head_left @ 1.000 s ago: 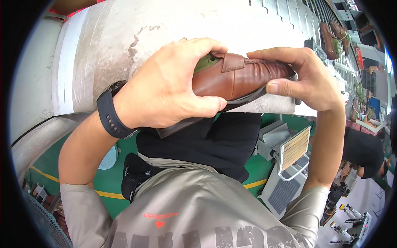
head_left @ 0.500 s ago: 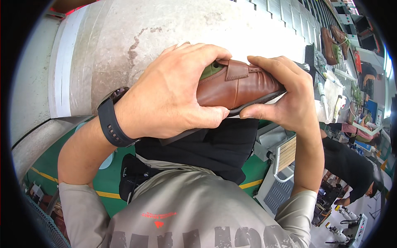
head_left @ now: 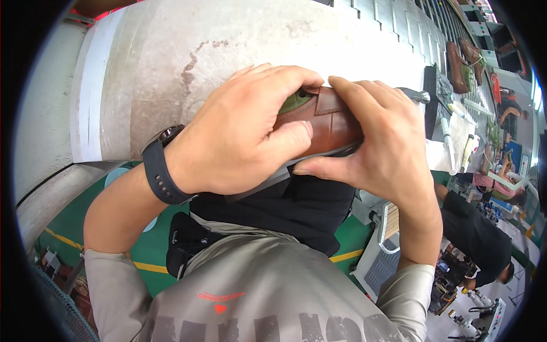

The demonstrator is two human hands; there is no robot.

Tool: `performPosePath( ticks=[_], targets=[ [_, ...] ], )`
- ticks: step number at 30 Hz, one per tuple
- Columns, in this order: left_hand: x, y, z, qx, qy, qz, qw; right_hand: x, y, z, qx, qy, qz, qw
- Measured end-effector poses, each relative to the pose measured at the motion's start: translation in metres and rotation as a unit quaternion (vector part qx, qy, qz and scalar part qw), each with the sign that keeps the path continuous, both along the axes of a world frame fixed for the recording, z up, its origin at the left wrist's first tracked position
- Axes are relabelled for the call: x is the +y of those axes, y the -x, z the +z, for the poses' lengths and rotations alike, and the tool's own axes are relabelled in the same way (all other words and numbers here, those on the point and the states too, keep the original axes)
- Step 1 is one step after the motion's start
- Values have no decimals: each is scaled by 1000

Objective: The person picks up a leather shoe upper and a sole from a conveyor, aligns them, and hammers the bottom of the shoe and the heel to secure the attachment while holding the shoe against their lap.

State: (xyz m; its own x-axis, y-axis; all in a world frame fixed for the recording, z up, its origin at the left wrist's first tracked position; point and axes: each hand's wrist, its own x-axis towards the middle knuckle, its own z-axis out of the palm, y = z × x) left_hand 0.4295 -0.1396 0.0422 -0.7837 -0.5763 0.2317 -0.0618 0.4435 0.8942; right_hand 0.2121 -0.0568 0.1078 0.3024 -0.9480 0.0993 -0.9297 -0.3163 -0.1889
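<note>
A brown leather shoe (head_left: 327,132) with a green inner piece (head_left: 296,101) and a dark sole lies crosswise between my two hands at the near edge of the worktable. My left hand (head_left: 245,128), with a black watch on its wrist, grips the rear part, its thumb pressed on the side of the upper. Around the front part my right hand (head_left: 384,131) is closed, fingers over the top and thumb along the sole edge. The toe is hidden behind my right hand, and the heel is mostly hidden by my left.
The pale worktable (head_left: 154,74) has a brown stain. A hammer (head_left: 419,96), a black block (head_left: 436,91) and white tube-like tools (head_left: 447,142) lie at its right. Farther off, brown shoes (head_left: 456,68) sit on a roller conveyor. A co-worker in black (head_left: 476,233) bends at the right.
My right hand has slid left from the toe toward the middle of the shoe, covering its front. My left thumb has moved up from the sole edge onto the upper.
</note>
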Motion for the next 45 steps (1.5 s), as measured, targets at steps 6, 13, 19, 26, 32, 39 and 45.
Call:
performPosePath(
  ticks=[6, 13, 19, 26, 32, 39, 45],
  targets=[
    [-17, -12, 2, 61, -166, 50, 983, 6, -6, -2, -1, 6, 0, 1000],
    [13, -40, 9, 198, -215, 54, 955, 76, -40, -29, -557, -370, -174, 723],
    [42, -1, 28, -71, -92, 47, 992, 164, -115, -95, -832, -330, -242, 376],
    [72, 28, 21, -89, 120, -11, 989, 172, -49, -81, -795, -230, -188, 528],
    [85, 43, 23, -76, 135, -53, 987, 162, -31, -55, -740, -258, -182, 593],
    [93, 42, 12, -82, 100, -54, 990, 172, -36, -68, -738, -222, -179, 612],
    [98, 44, 19, -152, 106, -13, 983, 171, -33, -68, -717, -215, -174, 640]
  ],
)
